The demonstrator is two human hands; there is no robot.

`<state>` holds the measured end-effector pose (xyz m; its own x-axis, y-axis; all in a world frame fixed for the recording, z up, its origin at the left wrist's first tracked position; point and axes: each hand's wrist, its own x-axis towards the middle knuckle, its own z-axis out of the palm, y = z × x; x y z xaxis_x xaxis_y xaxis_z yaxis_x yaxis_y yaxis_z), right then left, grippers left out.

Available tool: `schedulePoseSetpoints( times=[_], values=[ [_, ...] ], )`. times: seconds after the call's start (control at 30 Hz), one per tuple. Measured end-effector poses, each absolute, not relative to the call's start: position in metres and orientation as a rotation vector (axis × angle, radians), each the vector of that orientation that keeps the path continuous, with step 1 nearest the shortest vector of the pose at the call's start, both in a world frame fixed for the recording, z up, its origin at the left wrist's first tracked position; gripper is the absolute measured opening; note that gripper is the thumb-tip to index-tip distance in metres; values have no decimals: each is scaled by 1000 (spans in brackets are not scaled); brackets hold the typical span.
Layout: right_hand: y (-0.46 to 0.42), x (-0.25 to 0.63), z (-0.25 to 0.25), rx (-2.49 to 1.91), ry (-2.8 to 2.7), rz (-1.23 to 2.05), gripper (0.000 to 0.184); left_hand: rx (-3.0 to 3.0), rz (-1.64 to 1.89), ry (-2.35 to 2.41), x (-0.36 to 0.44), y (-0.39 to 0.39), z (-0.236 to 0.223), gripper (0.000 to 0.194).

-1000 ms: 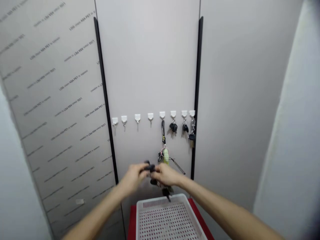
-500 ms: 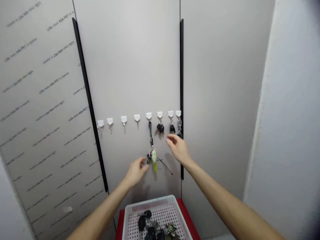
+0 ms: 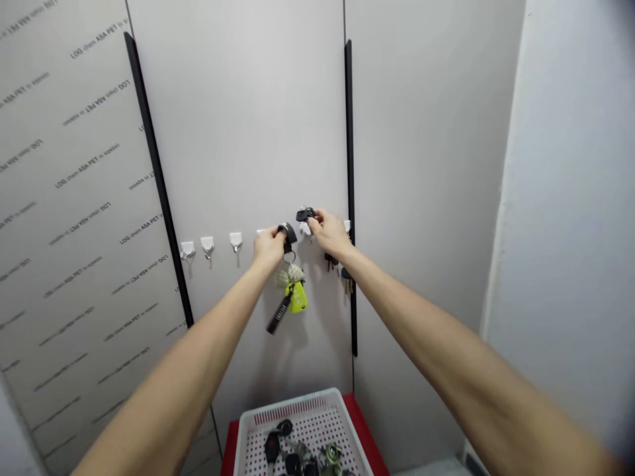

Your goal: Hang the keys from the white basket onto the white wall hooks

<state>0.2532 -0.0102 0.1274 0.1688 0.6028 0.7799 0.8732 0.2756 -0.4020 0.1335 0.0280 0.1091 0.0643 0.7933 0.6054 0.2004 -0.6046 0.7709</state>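
My left hand [image 3: 269,248] pinches the black strap [image 3: 288,235] of a keychain in front of the row of hooks. From that strap hang a metal ring, a bright yellow-green fob [image 3: 297,299], a pale green patterned piece [image 3: 292,274] and a black tag [image 3: 279,313] with light lettering. To its right, my right hand [image 3: 331,233] grips a bunch of black-headed keys [image 3: 305,214], raised in front of a white hook [image 3: 304,230]. Whether their ring still touches the hook cannot be made out.
Several white hooks [image 3: 235,239] run in a row across the cabinet door. Other keys [image 3: 346,280] hang at the right, partly behind my right arm. Black handles [image 3: 350,145] edge the door. Below, a white basket [image 3: 350,430] of keys rests on a red surface [image 3: 364,430].
Both hands have risen to hook height and closed. The left now has the keychain's strap, the right the black keys, lifted from where they hung. The view has shifted slightly.
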Motion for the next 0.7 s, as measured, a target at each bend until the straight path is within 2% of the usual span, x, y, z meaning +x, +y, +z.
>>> schedulePoseSetpoints(
  times=[0.1, 0.17, 0.27, 0.37, 0.47, 0.57, 0.7],
  values=[
    [-25, 246, 124, -1470, -1865, -160, 24, 1867, 1523, 902, 120, 12, 109, 29],
    [-39, 242, 95, -1504, -2068, -21, 21, 1895, 1426, 918, 108, -3, 86, 30],
    [-62, 237, 19, -1565, -2246, 220, 19, 1973, 1181, 986, 89, -26, 31, 28],
    [-80, 231, -65, -1641, -2235, 354, 22, 1935, 1092, 1057, 73, -43, -23, 28],
    [-89, 230, -115, -1700, -2123, 486, 23, 1864, 1041, 1173, 61, -55, -59, 32],
    [-80, 244, -106, -1654, -1873, 423, 22, 1840, 1003, 1213, 48, -63, -82, 32],
    [-47, 277, -26, -1542, -1285, -91, 35, 1789, 984, 1241, 34, -72, -105, 34]
  ],
)
